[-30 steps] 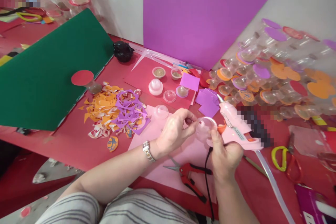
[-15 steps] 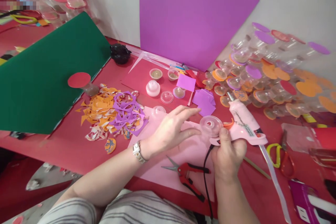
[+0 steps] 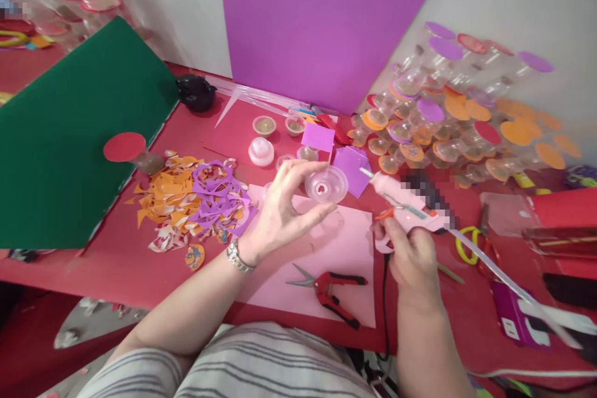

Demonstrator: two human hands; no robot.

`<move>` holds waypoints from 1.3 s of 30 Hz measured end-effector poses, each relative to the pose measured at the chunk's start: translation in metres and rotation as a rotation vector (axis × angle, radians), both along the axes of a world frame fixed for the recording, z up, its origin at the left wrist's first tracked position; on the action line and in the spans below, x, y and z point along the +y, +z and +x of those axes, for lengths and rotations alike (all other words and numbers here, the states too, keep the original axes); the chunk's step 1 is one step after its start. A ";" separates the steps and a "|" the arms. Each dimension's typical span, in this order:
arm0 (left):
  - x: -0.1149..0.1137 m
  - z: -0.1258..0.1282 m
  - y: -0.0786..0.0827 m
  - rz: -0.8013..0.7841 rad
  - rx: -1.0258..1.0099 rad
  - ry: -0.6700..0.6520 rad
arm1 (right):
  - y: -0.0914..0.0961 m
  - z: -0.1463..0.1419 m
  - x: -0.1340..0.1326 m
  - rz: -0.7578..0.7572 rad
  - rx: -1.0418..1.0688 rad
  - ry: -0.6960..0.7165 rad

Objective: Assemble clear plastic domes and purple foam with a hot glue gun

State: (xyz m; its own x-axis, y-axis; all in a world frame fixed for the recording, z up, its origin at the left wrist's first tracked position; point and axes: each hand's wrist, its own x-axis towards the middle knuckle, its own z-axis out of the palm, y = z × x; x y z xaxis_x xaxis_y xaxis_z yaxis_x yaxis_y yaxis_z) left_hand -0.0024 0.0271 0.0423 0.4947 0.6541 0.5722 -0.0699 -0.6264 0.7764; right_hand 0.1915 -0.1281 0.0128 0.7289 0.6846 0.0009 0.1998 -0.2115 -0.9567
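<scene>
My left hand [image 3: 280, 211] pinches a small clear plastic dome lid [image 3: 326, 185] by its rim, holding it above the pink sheet [image 3: 326, 249]. My right hand [image 3: 410, 255] grips the handle of a pink hot glue gun [image 3: 405, 206]. Its nozzle points left toward the lid and stops a little short of it. A clear glue stick juts from the gun's back end. The gun's black cord runs down past my right wrist.
Red-handled snips [image 3: 329, 286] lie on the pink sheet. Paper scraps [image 3: 196, 199] sit to the left, by a green sheet [image 3: 69, 137]. A purple sheet [image 3: 317, 25] leans on the wall. Several capped clear cups [image 3: 448, 118] pile at the right, yellow-handled scissors [image 3: 469, 245] beside them.
My left hand has taken the clear lid and carried it up and left, away from the right hand. The glue gun has turned so its nozzle points toward the lid.
</scene>
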 end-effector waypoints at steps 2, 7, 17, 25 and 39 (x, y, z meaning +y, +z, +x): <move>0.003 0.000 -0.002 -0.040 -0.021 0.022 | -0.005 0.004 -0.019 -0.143 0.041 0.059; 0.001 0.006 -0.008 -0.026 0.009 -0.043 | -0.015 0.004 -0.051 -0.371 0.101 0.139; -0.004 0.007 -0.004 0.146 0.189 -0.052 | -0.023 -0.004 -0.070 -0.341 0.128 0.045; -0.003 0.009 -0.007 0.158 0.193 -0.022 | -0.027 -0.015 -0.058 -0.402 -0.437 -0.013; -0.001 0.012 -0.017 -0.103 0.129 -0.058 | -0.004 -0.043 -0.070 -0.224 -1.062 0.680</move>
State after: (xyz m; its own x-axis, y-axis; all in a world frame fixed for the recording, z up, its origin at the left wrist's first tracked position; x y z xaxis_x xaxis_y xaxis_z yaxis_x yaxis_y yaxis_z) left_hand 0.0100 0.0266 0.0253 0.5983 0.6741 0.4333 0.0007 -0.5412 0.8409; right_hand 0.1481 -0.1986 0.0091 -0.0535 0.9780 0.2016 0.9707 0.0983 -0.2192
